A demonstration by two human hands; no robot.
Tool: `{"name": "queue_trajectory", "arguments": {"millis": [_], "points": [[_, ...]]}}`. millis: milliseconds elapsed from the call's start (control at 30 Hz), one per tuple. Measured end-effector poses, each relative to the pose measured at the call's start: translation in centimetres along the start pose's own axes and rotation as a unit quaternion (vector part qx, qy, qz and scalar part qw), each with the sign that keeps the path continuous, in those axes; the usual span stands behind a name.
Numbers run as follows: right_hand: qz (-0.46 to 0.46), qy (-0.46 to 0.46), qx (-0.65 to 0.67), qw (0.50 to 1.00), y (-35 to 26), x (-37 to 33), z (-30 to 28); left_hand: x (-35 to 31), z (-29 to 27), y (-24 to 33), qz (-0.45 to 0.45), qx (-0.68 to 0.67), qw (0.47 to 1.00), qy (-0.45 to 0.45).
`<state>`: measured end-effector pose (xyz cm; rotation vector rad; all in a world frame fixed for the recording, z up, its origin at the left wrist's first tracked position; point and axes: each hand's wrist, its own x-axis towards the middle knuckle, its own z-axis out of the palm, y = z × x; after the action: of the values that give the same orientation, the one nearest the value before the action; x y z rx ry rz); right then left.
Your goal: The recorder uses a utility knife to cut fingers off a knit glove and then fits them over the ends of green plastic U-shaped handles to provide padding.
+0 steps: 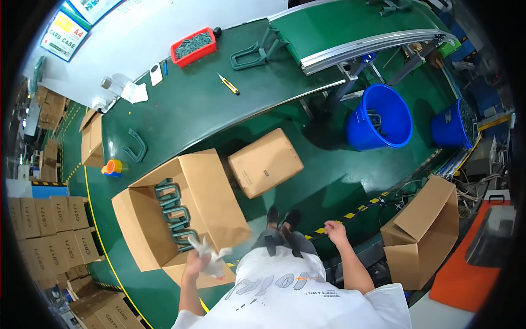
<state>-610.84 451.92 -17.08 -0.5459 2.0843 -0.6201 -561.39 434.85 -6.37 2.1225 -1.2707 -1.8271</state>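
My left hand [192, 265] is closed around a limp white work glove [211, 260], whose fingers hang loose. It is at the near side of a large open carton [138, 234]. Inside that carton, several dark green U-shaped metal brackets [176, 215] stand in a row. My right hand [336, 232] is out to the right with its fingers curled in, touching nothing that shows. A closed carton [266, 163] lies on the floor just beyond the open one.
The green workbench [181, 109] bears a red bin of screws [193, 48], a yellow cutter [228, 84] and brackets [135, 146]. A conveyor [350, 27] adjoins it. Blue buckets [379, 117] stand to the right, an open carton [421, 233] nearer. Stacked boxes [52, 225] rise at left.
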Motion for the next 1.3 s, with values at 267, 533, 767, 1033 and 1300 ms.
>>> {"name": "queue_trajectory", "arguments": {"millis": [267, 533, 767, 1033, 1300], "points": [[-0.024, 0.054, 0.046, 0.997, -3.0, 6.4, -6.2, 10.1, 12.0, 14.5, 0.078, -0.169, 0.981, -0.057], [-0.031, 0.067, 0.052, 0.996, -3.3, 19.6, -15.1, 19.4, 17.9, 24.7, 0.083, -0.191, 0.975, 0.082], [-0.097, -0.015, -0.012, 0.995, -10.9, 31.0, -22.6, 22.1, 22.4, 27.8, 0.021, -0.196, 0.96, 0.201], [-0.204, -0.105, -0.022, 0.973, -19.9, 36.7, -18.7, 18.1, 19.6, 37.1, 0.05, -0.208, 0.935, 0.281], [-0.359, -0.228, -0.015, 0.905, -32.0, 36.8, -11.1, 22.5, 13.9, 42.7, 0.142, -0.191, 0.936, 0.259]]}}
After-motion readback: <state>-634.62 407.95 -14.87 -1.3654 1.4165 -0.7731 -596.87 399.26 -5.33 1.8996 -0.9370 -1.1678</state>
